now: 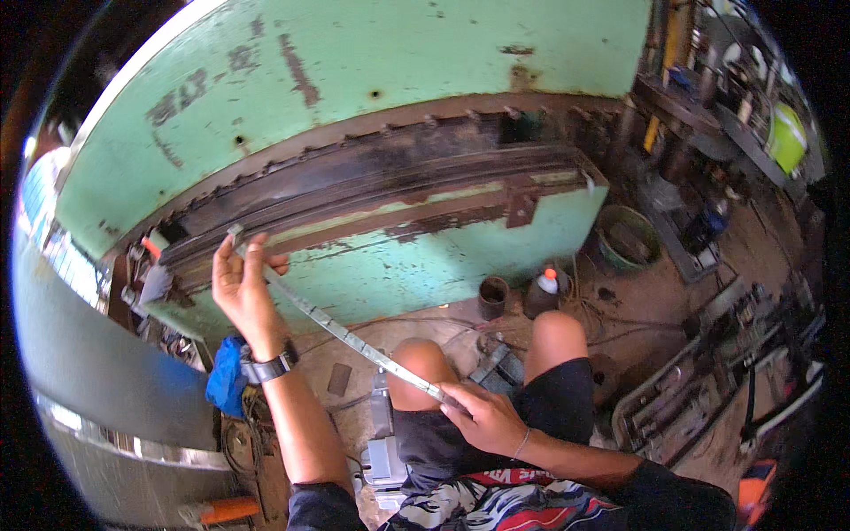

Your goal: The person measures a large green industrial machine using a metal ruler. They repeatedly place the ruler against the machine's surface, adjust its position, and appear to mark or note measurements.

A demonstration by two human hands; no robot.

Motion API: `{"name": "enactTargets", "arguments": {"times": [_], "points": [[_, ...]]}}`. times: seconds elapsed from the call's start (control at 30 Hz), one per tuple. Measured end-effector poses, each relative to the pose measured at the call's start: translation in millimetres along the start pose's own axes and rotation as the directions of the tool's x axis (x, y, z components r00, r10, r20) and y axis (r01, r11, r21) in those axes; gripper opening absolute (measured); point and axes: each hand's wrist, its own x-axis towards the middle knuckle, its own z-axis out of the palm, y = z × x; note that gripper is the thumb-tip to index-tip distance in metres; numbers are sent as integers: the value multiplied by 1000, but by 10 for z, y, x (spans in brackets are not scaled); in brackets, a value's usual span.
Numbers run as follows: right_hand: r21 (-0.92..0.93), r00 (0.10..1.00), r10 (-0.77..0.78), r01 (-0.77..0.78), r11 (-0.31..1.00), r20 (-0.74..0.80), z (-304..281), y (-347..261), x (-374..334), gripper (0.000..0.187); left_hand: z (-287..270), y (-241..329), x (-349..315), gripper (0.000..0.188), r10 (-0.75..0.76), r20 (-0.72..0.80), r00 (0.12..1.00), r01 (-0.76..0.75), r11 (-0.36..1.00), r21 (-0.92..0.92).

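A long, narrow, pale metal strip with dark marks along it, a steel ruler (345, 336) by its look, slants between my two hands and appears slightly bowed. My left hand (241, 290) pinches its far end between thumb and fingers, close in front of the green machine's (390, 265) bed. At the near end, above my lap, my right hand (485, 419) is closed on the ruler. A watch (270, 365) is on my left wrist. Whether the ruler's far tip touches the machine, I cannot tell.
Chipped green upper plate (398, 53) rises behind the bed. A rusty can (493, 296), a bottle with an orange cap (547, 283) and a bucket (627, 237) stand to the right. Cables cross the floor. A blue bag (227, 376) lies left; metal frames (691, 389) lie right.
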Motion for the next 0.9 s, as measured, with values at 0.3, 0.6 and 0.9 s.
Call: {"name": "enactTargets", "arguments": {"times": [0.3,0.6,0.9], "points": [[108,925,-124,91,990,358,-322,-743,745,34,-855,265,808,40,161,97,982,-185,923,338],[239,747,-352,260,935,564,-403,-1341,1815,21,-2711,828,1002,38,173,112,979,-204,724,659],[-38,728,-479,567,823,490,-732,-1252,1738,7,-2749,757,-951,57,-23,-282,959,213,716,665]]}}
